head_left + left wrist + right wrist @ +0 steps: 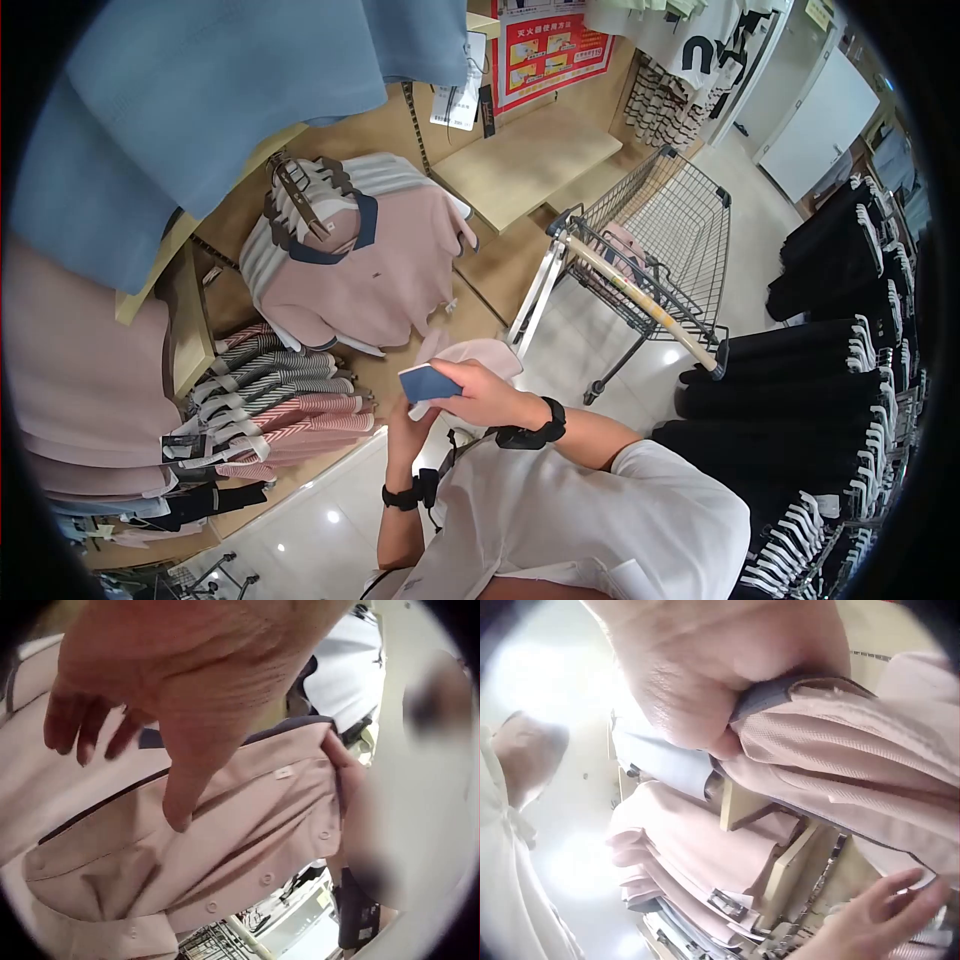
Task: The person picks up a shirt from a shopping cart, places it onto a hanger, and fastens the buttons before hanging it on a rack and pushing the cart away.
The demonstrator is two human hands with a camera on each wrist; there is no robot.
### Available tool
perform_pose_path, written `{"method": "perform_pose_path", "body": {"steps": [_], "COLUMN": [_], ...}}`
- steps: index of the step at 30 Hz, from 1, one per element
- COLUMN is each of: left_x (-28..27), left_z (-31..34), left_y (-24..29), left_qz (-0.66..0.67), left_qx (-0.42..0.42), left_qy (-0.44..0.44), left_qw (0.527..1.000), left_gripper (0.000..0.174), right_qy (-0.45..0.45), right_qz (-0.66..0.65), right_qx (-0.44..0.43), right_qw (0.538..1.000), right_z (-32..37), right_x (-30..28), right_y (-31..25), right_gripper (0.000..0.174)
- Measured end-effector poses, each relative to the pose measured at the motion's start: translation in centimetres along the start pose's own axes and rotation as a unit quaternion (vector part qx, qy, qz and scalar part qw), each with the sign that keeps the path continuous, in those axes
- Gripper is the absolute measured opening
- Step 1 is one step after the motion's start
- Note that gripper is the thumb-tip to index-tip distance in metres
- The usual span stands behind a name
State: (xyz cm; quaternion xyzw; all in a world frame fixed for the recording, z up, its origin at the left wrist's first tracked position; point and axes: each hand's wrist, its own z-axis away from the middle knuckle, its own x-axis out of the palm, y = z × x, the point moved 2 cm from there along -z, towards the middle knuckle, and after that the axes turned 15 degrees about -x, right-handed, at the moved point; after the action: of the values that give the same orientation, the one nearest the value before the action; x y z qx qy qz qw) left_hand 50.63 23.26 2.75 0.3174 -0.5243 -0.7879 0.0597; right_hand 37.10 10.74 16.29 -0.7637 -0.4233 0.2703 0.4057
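Note:
A pink garment with a navy edge (pixel 470 355) (pixel 247 817) (pixel 832 765) is held up in front of the person's chest. The right hand (pixel 485 393) (pixel 346 780) (pixel 735 667) grips its navy-edged top, fingers curled round the folded fabric. Beside it, the left hand (pixel 405 435) (pixel 180 690) (pixel 877 919) has its thumb extended over the garment and its fingers loosely bent. Round snaps or buttons run along the garment's lower band in the left wrist view.
Pink polo shirts (pixel 370 270) hang on the rack ahead, with striped folded garments (pixel 290 400) below left. A shopping cart (pixel 650 300) stands to the right, past a wooden shelf (pixel 530 160). Black garments (pixel 780 410) hang at far right.

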Motion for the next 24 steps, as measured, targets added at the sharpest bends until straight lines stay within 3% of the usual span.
{"method": "perform_pose_path", "body": {"steps": [1,3,4,7,9,10,11,12,13,14,15,20,23,24], "left_x": [0.1,0.7,1.0,1.0,1.0,0.3,-0.3,-0.9,-1.5,-1.7,-1.6,0.9,2.8,3.6], "left_z": [0.1,0.7,0.8,1.4,1.9,2.2,2.4,2.7,3.5,4.3,5.0,5.9,5.9,5.9], "left_y": [-0.5,-0.7,-0.6,-0.6,-1.0,-1.8,-2.5,-2.3,-1.5,-0.4,1.4,5.9,7.1,7.9], "left_qz": [-0.001,0.085,0.085,0.027,0.007,0.185,0.357,0.357,0.471,0.577,0.578,0.514,0.482,0.472], "left_qx": [0.000,-0.150,-0.151,-0.156,-0.158,-0.185,-0.205,-0.206,-0.230,-0.248,-0.248,-0.231,-0.218,-0.214], "left_qy": [0.001,-0.182,-0.180,-0.029,0.023,0.032,0.042,0.044,0.028,0.013,0.017,0.071,0.089,0.108], "left_qw": [1.000,0.968,0.968,0.987,0.987,0.965,0.910,0.910,0.851,0.778,0.777,0.823,0.844,0.848], "left_gripper": [0.040,0.038,0.038,0.035,0.034,0.032,0.030,0.030,0.025,0.021,0.021,0.016,0.015,0.015], "right_qy": [-0.008,-0.017,-0.007,-0.006,0.072,0.070,0.068,0.066,0.064,0.000,-0.064,-0.254,-0.224,-0.150], "right_qz": [-0.023,-0.045,-0.050,-0.044,-0.017,-0.020,-0.081,-0.141,-0.143,-0.050,0.043,0.057,0.020,0.001], "right_qx": [0.010,0.019,0.037,0.037,0.013,0.013,0.088,0.163,0.164,0.160,0.153,0.234,0.226,0.221], "right_qw": [1.000,0.999,0.998,0.998,0.997,0.997,0.990,0.974,0.974,0.986,0.985,0.937,0.948,0.964], "right_z": [0.1,0.6,0.9,1.6,2.1,2.6,3.4,4.3,5.2,6.0,7.0,11.0,12.3,13.3], "right_x": [-0.4,-1.4,-2.2,-3.9,-4.9,-5.6,-6.5,-7.3,-8.3,-9.3,-10.1,-12.8,-14.5,-15.2], "right_y": [-0.1,0.0,0.4,1.3,1.5,1.8,2.6,3.4,4.1,4.9,5.9,8.4,10.1,12.1], "right_gripper": [0.026,0.028,0.030,0.035,0.040,0.040,0.041,0.042,0.042,0.042,0.041,0.044,0.051,0.063]}}
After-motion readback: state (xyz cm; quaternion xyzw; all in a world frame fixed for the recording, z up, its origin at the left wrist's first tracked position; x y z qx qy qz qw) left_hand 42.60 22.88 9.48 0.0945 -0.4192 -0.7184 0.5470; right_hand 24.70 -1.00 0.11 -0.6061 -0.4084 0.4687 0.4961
